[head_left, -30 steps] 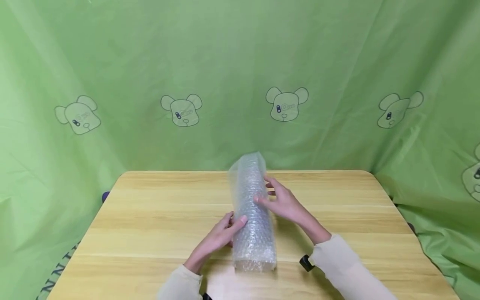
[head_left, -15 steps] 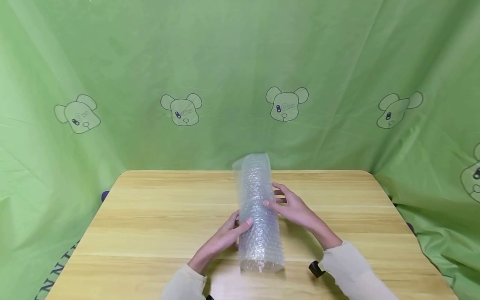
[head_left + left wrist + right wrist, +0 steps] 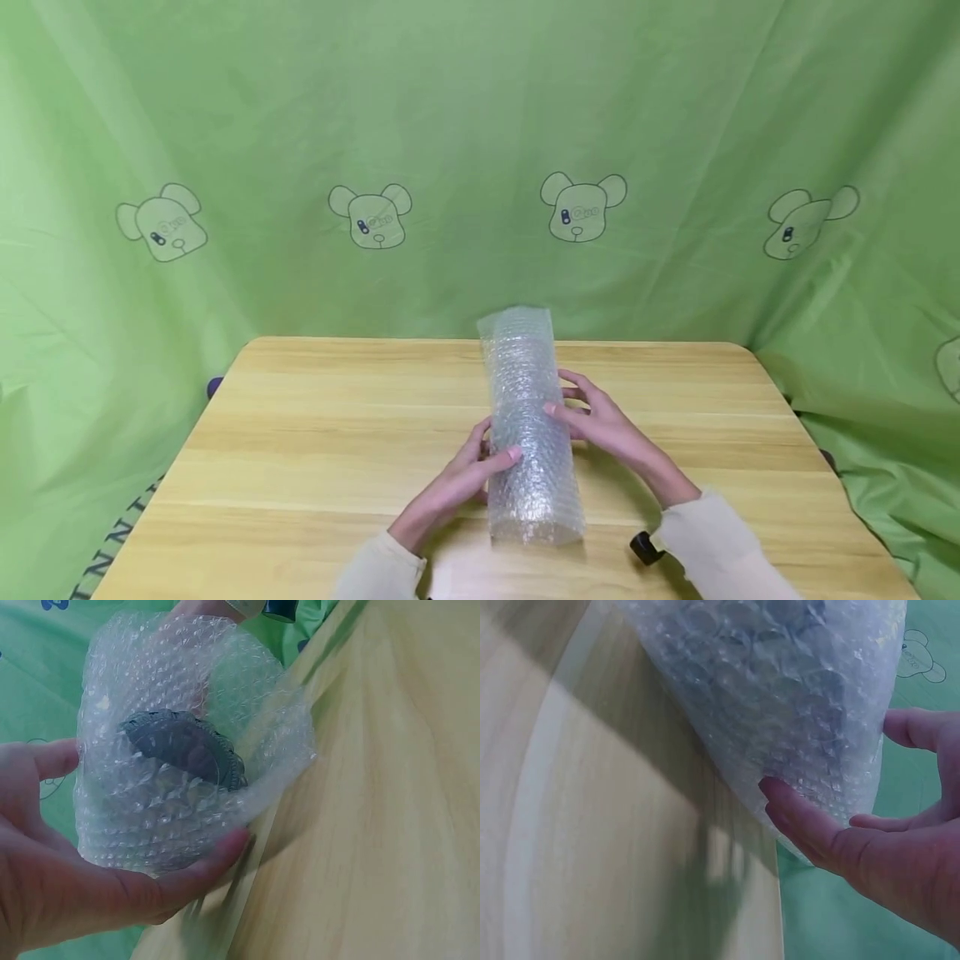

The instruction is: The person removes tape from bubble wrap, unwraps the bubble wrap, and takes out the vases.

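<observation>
A roll of clear bubble wrap lies lengthwise on the table, pointing from the near side toward the back edge. My left hand holds its left side near the front, thumb on top. Farther back, my right hand grips the right side, thumb on top and fingers down the flank. Through the near end in the left wrist view, a dark object with a ridged, scalloped rim shows inside the wrap; its kind is unclear. The right wrist view shows the wrap between thumb and fingers.
The wooden table has rounded far corners. A green curtain printed with bear heads hangs behind it and along both sides. The roll's far end reaches the table's back edge in the head view.
Both hands have moved the bubble wrap roll to the right, turning it as it goes. The loose flap at its far left now lies closer to the roll.
</observation>
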Demonstrator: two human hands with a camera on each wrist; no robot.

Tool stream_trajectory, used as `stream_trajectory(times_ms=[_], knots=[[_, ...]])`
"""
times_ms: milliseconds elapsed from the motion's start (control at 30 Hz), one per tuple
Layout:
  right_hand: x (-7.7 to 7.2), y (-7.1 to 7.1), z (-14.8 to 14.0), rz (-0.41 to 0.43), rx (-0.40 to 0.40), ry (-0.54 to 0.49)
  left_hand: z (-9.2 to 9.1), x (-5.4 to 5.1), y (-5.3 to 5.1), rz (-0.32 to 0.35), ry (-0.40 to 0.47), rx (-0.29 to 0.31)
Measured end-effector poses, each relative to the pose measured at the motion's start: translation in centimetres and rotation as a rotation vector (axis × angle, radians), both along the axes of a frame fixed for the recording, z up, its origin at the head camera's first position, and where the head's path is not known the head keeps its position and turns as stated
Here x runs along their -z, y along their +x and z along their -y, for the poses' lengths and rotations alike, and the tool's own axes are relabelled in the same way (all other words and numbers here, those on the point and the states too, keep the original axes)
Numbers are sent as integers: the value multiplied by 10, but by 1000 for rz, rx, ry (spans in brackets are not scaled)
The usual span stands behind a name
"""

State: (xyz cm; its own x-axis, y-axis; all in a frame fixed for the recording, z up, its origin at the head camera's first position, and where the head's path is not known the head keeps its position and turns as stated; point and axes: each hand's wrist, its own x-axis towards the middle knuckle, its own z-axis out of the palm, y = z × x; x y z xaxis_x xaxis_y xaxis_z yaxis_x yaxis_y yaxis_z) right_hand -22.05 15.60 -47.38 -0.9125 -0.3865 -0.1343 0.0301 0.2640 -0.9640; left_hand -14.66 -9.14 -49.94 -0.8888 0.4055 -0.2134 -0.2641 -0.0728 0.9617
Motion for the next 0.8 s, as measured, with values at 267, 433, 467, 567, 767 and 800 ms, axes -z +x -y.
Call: stream_trajectory(times_ms=[267,433,467,567,767,800], knots=[[3,2,2,16,31,-49,-3,0,1,-6,8,-43],[3,3,6,26,21,-64,-1,2,3,-12,6,-60],[4,3,6,24,16,-64,-1,2,3,-14,2,-62],[4,4,8,20,14,-70,2,1,4,-21,-10,-63],[7,4,14,28,4,-101,10,-4,6,-41,-42,-74],[8,4,15,30,6,-105,11,-4,6,-44,-47,-74]])
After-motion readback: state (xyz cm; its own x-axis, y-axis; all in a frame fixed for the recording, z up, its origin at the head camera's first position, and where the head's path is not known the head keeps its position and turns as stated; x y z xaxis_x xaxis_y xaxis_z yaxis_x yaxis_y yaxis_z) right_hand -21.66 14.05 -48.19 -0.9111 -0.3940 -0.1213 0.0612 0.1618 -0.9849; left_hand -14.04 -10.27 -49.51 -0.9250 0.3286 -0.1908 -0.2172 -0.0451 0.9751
